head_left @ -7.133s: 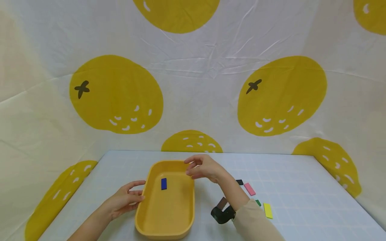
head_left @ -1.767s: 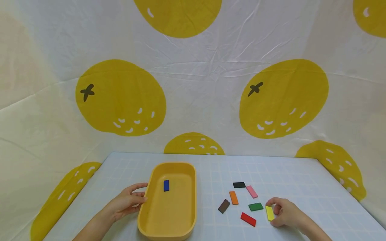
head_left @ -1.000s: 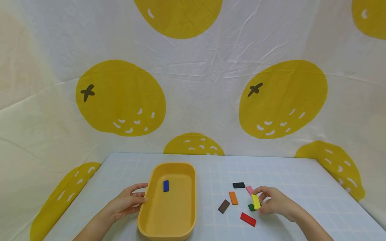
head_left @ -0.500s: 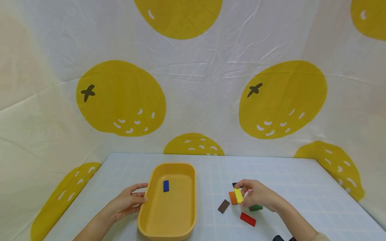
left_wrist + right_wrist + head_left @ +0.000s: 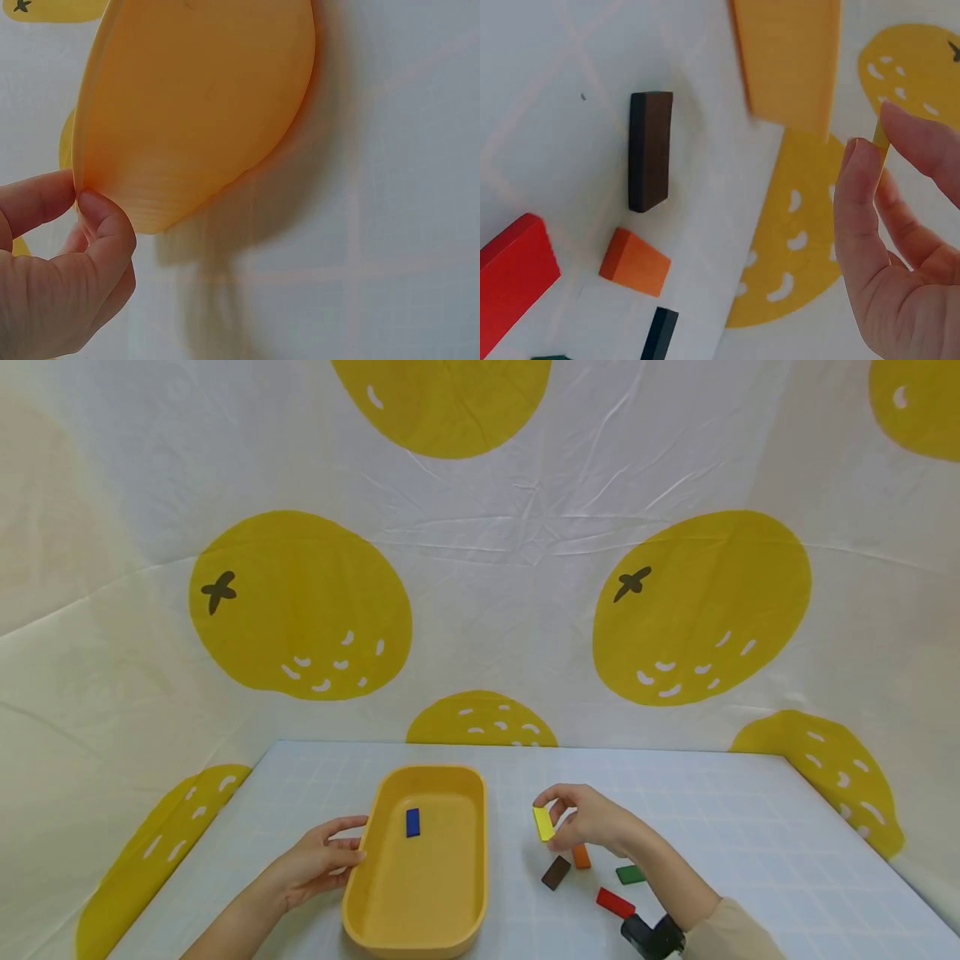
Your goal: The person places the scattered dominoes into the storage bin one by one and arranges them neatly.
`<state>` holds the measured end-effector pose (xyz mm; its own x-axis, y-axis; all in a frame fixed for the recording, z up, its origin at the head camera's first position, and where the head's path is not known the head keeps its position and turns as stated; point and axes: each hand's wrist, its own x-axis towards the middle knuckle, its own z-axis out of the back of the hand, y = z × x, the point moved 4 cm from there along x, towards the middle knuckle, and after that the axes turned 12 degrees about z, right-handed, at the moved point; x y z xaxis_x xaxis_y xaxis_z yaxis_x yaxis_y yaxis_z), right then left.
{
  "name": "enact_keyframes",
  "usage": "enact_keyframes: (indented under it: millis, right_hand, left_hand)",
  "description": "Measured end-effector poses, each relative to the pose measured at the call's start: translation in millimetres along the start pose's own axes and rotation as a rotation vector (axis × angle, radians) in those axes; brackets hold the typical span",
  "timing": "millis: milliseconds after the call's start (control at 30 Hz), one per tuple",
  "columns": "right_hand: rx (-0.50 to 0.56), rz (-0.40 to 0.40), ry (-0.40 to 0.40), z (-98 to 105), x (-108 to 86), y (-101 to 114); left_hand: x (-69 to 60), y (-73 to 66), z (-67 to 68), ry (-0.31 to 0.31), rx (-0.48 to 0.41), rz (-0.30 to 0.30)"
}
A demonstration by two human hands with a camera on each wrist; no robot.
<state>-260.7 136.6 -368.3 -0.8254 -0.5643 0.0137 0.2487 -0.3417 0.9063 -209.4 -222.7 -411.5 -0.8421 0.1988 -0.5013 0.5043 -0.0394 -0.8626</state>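
The left hand point(image 5: 315, 864) grips the left rim of a yellow tray point(image 5: 416, 893); in the left wrist view its thumb and fingers point(image 5: 105, 225) pinch the tray's wall point(image 5: 195, 105). A blue block point(image 5: 413, 822) lies inside the tray. To the right of the tray, the right hand point(image 5: 588, 817) pinches a yellow block point(image 5: 543, 824) above the table. The right wrist view shows only a thin edge of that block point(image 5: 881, 142) between thumb and fingertips.
Brown point(image 5: 556, 872), orange point(image 5: 581, 857), green point(image 5: 631, 874) and red point(image 5: 616, 902) blocks lie on the table beneath and beside the right arm. A black block point(image 5: 659, 334) shows in the right wrist view. A patterned cloth point(image 5: 495, 610) hangs behind the table.
The right hand has picked the yellow block up from the table's right side and carried it left over the other blocks, nearer the tray. Recently, the left hand and tray have stayed put.
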Motion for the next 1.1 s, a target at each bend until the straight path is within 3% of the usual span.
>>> enact_keyframes:
  millis: [267, 633, 1100]
  right_hand:
    - [-0.053, 0.055, 0.001, -11, 17.2, 19]
    - [-0.050, 0.108, 0.041, -27, 48.4, 42]
    - [-0.017, 0.097, 0.032, -57, 80.8, 58]
  left_hand:
    - [0.3, -0.8, -0.4, -0.012, -0.003, 0.011]
    - [-0.1, -0.3, -0.2, -0.030, 0.000, 0.008]
    - [0.4, 0.2, 0.5, -0.023, 0.012, 0.001]
